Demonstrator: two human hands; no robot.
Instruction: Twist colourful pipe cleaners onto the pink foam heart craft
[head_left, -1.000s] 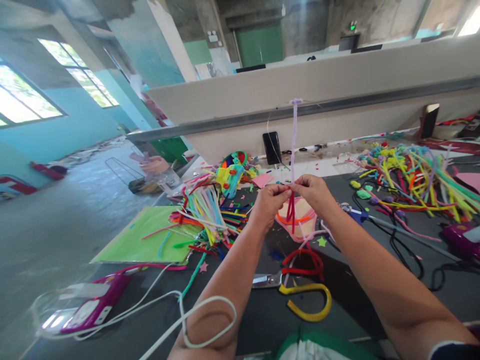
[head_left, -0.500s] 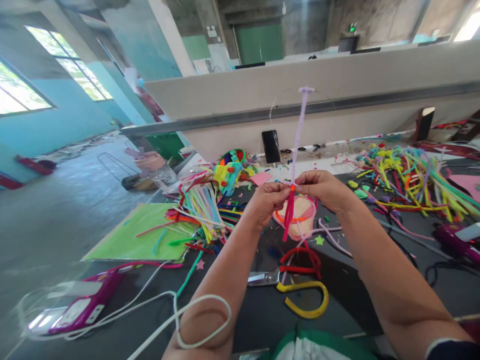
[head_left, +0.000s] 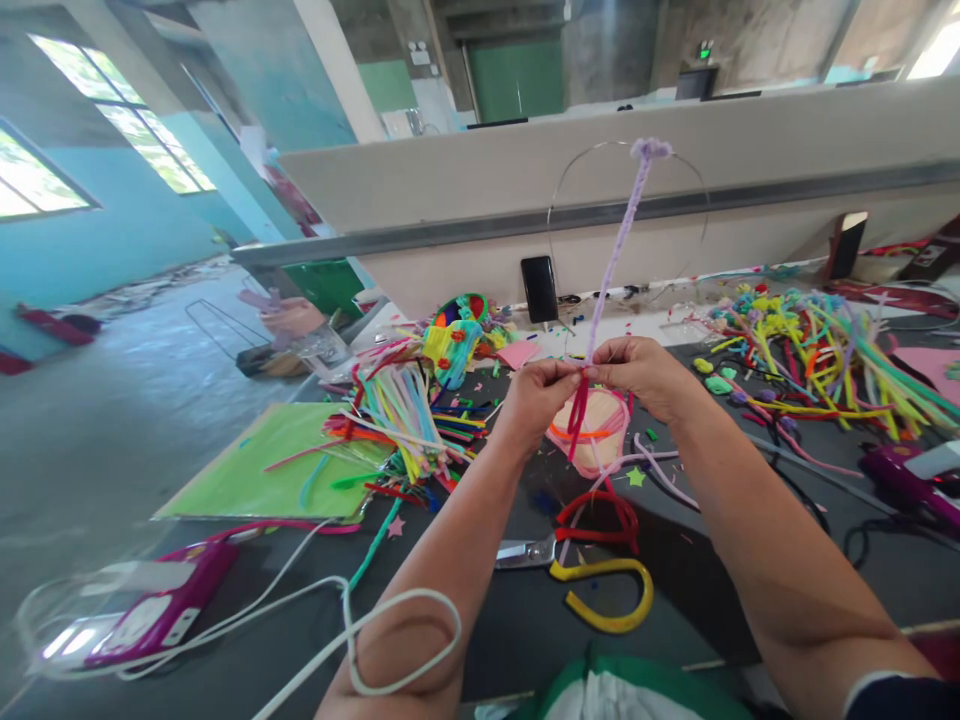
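My left hand and my right hand meet above the dark table, both pinched on a lilac pipe cleaner that stands up and leans right, with a small curl at its top. Red pipe cleaner ends hang down from the same pinch. Under the hands lies a pale pink round piece with an orange band. A bent yellow pipe cleaner, red loops and scissors lie nearer to me.
A heap of coloured pipe cleaners lies on a green sheet at left; another heap at right. A magenta glue gun with white cord sits front left, another at right. A phone leans on the partition.
The lilac pipe cleaner has tilted further right and its top has risen. Both hands stay pinched at the same joint, shifted slightly as the view moved.
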